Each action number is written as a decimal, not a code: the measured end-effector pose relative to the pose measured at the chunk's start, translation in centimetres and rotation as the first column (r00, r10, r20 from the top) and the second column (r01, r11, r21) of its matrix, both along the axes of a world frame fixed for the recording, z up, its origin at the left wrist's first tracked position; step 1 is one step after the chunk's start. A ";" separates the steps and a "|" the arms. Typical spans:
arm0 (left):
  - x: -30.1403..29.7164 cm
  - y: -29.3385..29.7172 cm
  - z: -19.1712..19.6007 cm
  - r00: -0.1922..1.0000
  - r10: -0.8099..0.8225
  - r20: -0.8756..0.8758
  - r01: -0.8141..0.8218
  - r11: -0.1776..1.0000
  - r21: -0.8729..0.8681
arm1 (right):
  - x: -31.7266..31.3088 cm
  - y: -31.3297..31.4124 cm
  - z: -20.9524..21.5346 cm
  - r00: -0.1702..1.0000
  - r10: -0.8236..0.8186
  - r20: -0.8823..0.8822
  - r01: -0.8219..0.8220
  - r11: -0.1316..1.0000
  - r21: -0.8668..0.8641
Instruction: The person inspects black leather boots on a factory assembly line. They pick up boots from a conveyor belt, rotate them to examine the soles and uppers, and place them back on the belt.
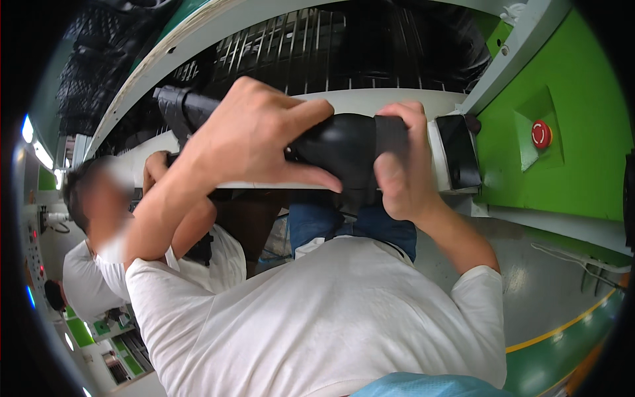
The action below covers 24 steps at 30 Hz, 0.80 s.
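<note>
A black domed piece point(344, 142) with a smooth, slightly shiny face is held over the near edge of the white bench; its exact kind is unclear. My left hand point(258, 129) spans its left side, forefinger along the top and thumb underneath. On the right end, my right hand point(405, 172) grips a wide dark grey band point(393, 135) that wraps the piece, thumb on the near face and fingers behind. Slight motion blur softens the right thumb. Another dark, strap-like item point(182, 106) lies behind my left wrist.
Beyond the bench edge point(317, 99) runs a bed of metal rods point(291, 49) with dark sheets. At right stand a black-screened device point(458, 152) and a green panel with a red stop button point(541, 134). A co-worker point(99, 205) sits close on my left, a hand point(155, 165) at the bench.
</note>
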<state>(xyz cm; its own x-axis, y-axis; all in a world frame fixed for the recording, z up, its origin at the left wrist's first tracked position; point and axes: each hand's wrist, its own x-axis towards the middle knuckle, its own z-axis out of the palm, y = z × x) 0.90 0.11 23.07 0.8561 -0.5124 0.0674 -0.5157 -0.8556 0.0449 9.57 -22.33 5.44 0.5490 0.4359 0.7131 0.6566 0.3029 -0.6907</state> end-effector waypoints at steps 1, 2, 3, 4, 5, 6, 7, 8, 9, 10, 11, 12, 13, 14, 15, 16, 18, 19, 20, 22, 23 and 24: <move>0.4 0.8 0.2 0.999 -0.033 -0.013 0.033 0.999 -0.022 | -0.3 0.0 -0.3 0.998 0.050 0.042 -0.050 0.999 0.015; 0.1 1.8 0.3 0.998 -0.014 -0.056 0.014 1.000 -0.001 | -0.7 0.1 -0.9 0.991 0.111 0.077 -0.113 0.993 0.030; -0.5 2.4 0.8 0.995 0.031 -0.098 -0.028 0.999 0.026 | -0.9 0.2 -1.6 0.987 0.162 -0.009 -0.162 0.987 0.012; -0.8 3.1 0.7 0.997 0.026 -0.075 -0.022 0.999 0.044 | -1.0 0.2 -2.7 0.974 0.205 -0.100 -0.207 0.978 -0.012; -1.2 3.4 0.7 0.998 0.023 -0.054 -0.020 0.998 0.062 | -1.4 0.2 -4.0 0.950 0.247 -0.192 -0.258 0.966 -0.033; -1.4 3.7 0.7 0.999 0.038 -0.038 -0.034 0.995 0.098 | -1.5 0.9 -6.4 0.937 0.243 -0.251 -0.272 0.958 -0.086; -1.7 4.2 -0.2 0.999 0.041 0.015 -0.043 0.990 0.133 | -2.4 1.4 -8.3 0.897 0.261 -0.357 -0.312 0.946 -0.091; -1.9 4.3 -0.6 0.998 0.053 0.046 -0.058 0.992 0.111 | -2.6 1.9 -9.5 0.854 0.266 -0.447 -0.343 0.934 -0.101; -2.1 4.4 -0.9 0.995 0.064 0.077 -0.071 0.993 0.090 | -2.8 2.1 -10.4 0.805 0.262 -0.532 -0.372 0.922 -0.108; -2.1 5.0 -1.4 0.989 0.080 0.125 -0.088 0.995 0.057 | -3.1 2.0 -9.9 0.835 0.213 -0.507 -0.280 0.958 -0.058; -2.8 5.5 -2.1 0.982 0.104 0.156 -0.109 0.994 0.025 | -2.9 1.2 -9.6 0.898 0.141 -0.416 -0.204 0.973 -0.111; -3.5 5.4 -3.6 0.965 0.152 0.214 -0.133 0.986 -0.097 | -2.0 0.3 -8.9 0.946 0.070 -0.316 -0.124 0.980 -0.156; -4.4 4.9 -5.4 0.948 0.246 0.204 -0.187 0.945 -0.269 | -1.1 -0.7 -7.9 0.978 0.004 -0.207 -0.043 0.982 -0.185; -5.1 5.0 -7.4 0.932 0.290 0.218 -0.198 0.910 -0.365 | -0.4 -1.8 -6.3 0.989 -0.030 -0.146 -0.002 0.976 -0.218; -6.1 4.8 -9.7 0.913 0.340 0.224 -0.210 0.864 -0.457 | 0.5 -2.5 -4.2 0.996 -0.046 0.078 0.064 0.967 -0.247; -6.7 4.0 -12.3 0.895 0.405 0.187 -0.245 0.796 -0.554 | 1.3 -3.1 -3.4 0.983 -0.038 0.180 0.091 0.951 -0.295; -7.7 3.8 -19.1 0.922 0.382 0.071 -0.225 0.676 -0.702 | 2.2 -3.6 -3.1 0.951 0.000 0.308 0.135 0.899 -0.416; -8.0 3.0 -21.9 0.931 0.365 0.003 -0.232 0.597 -0.768 | 2.3 -3.5 -3.3 0.944 0.023 0.329 0.138 0.877 -0.459; -8.0 2.0 -23.6 0.922 0.386 0.011 -0.226 0.564 -0.795 | 2.4 -3.4 -3.7 0.936 0.042 0.349 0.148 0.853 -0.500; -8.4 1.0 -24.6 0.914 0.406 0.002 -0.235 0.534 -0.812 | 2.6 -3.5 -3.9 0.932 0.077 0.354 0.145 0.817 -0.558; -8.2 1.0 -24.1 0.914 0.405 0.021 -0.234 0.569 -0.788 | 2.5 -3.4 -3.9 0.923 0.076 0.377 0.160 0.816 -0.556; -8.0 0.9 -23.7 0.914 0.404 0.040 -0.233 0.603 -0.763 | 2.4 -3.3 -3.9 0.913 0.076 0.400 0.175 0.814 -0.554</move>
